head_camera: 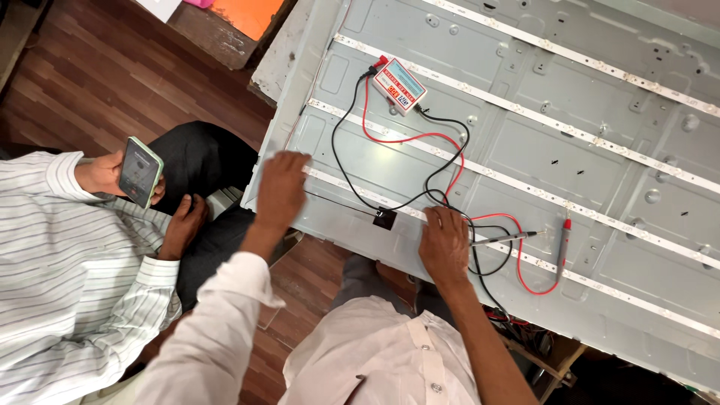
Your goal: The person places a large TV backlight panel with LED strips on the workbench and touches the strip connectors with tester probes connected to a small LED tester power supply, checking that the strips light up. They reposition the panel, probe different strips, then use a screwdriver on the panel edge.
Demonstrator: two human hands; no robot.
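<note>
Head view | left hand (pixel 281 187) flat, open, pressing the LED strip (pixel 360 189) end onto the metal back panel (pixel 525 150) | right hand (pixel 444 238) palm-down, empty, steadying strip beside probes (pixel 525 237) | tester (pixel 399 85) parked above, leads slack | neighbour holds phone (pixel 139 171)

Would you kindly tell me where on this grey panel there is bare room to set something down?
The grey metal panel is bare between its white light strips at upper right. It is crowded around the white tester box, its red and black leads, the two probes and both hands, left and right.
</note>
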